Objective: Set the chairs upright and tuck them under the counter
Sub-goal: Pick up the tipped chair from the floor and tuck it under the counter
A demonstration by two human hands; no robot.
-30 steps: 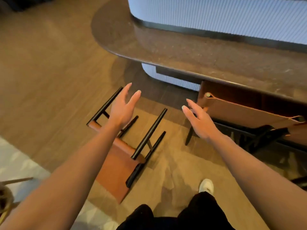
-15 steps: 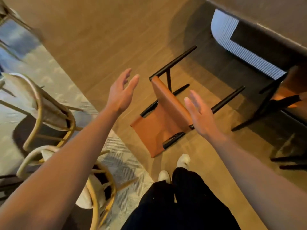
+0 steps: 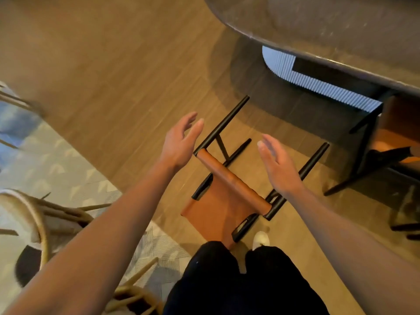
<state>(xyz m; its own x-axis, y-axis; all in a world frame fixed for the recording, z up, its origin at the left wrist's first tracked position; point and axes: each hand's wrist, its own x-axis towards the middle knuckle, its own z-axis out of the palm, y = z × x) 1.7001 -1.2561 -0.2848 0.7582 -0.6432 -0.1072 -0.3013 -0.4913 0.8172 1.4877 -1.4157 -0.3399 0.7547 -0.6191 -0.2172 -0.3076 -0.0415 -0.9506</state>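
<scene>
A chair with a tan leather seat [image 3: 227, 192] and black metal legs lies tipped over on the wooden floor in front of my feet, legs pointing toward the counter [image 3: 318, 26]. My left hand [image 3: 179, 142] hovers open above its left side, fingers apart, touching nothing. Over the chair's right legs my right hand [image 3: 277, 164] is also open and empty. A second tan chair [image 3: 391, 137] stands upright, partly under the counter at the right edge.
Pale wooden chairs [image 3: 38, 219] stand on a patterned rug [image 3: 68, 169] at the left. The counter's ribbed white base [image 3: 318, 85] sits behind the fallen chair. My dark trouser legs and a white shoe [image 3: 261, 239] are just below the chair.
The view has swung so the fallen chair lies straight ahead of me. Both hands have come closer over it and stay open.
</scene>
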